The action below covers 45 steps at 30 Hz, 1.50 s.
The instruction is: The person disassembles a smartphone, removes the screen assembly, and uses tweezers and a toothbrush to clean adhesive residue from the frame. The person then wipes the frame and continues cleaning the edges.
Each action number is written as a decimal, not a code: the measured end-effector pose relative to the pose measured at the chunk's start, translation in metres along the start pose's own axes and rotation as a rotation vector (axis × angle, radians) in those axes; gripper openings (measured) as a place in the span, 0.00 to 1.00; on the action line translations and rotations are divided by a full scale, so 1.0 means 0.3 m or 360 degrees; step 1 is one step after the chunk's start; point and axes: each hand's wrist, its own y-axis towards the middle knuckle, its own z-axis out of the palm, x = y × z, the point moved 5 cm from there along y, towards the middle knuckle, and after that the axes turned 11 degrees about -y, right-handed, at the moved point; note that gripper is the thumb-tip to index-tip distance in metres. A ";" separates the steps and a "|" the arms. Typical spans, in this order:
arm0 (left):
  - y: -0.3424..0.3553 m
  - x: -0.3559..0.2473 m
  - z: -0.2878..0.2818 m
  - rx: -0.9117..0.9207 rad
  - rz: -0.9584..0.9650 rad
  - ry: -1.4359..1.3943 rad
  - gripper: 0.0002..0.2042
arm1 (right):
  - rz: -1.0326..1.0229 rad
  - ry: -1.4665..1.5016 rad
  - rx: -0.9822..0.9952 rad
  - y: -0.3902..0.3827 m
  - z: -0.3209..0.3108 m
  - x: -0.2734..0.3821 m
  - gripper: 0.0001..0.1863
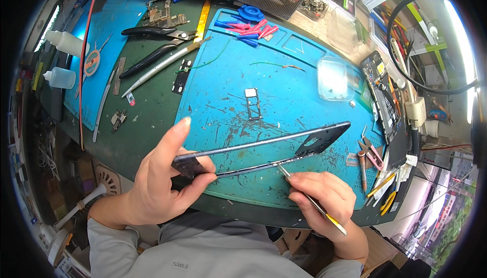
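A thin, dark phone frame [324, 136] is tilted above the blue work mat [213, 120], and the mat shows through its open middle. My left hand [157, 181] pinches its left end between the thumb and bent fingers, with the index finger raised. In my right hand [327, 197] is a slim metal tool [333, 220] with a yellowish rear part, held like a pen. Its tip meets the near edge of the frame; whether it is tweezers or a blade I cannot tell. Beyond the frame lies a small black SIM tray [249, 106].
Blue and pink plastic picks [256, 30] lie at the mat's far edge. Black-handled cutters [152, 57] and a pen-like silver tool [162, 70] rest left. A clear plastic box [335, 80], an opened phone [381, 92] and pink-handled snips [373, 153] lie right. White bottles [66, 42] stand far left.
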 end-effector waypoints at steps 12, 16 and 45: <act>0.001 0.013 0.008 -0.0044 -0.0260 -0.0238 0.56 | 0.0016 0.0042 0.0013 -0.002 0.001 -0.004 0.15; 0.001 0.012 0.007 -0.0044 -0.0290 -0.0239 0.56 | 0.0022 0.0043 0.0024 0.002 0.002 -0.004 0.15; 0.055 0.021 -0.011 -0.0249 -0.0524 -0.0200 0.50 | -0.0014 0.0020 -0.0026 -0.004 0.000 -0.002 0.17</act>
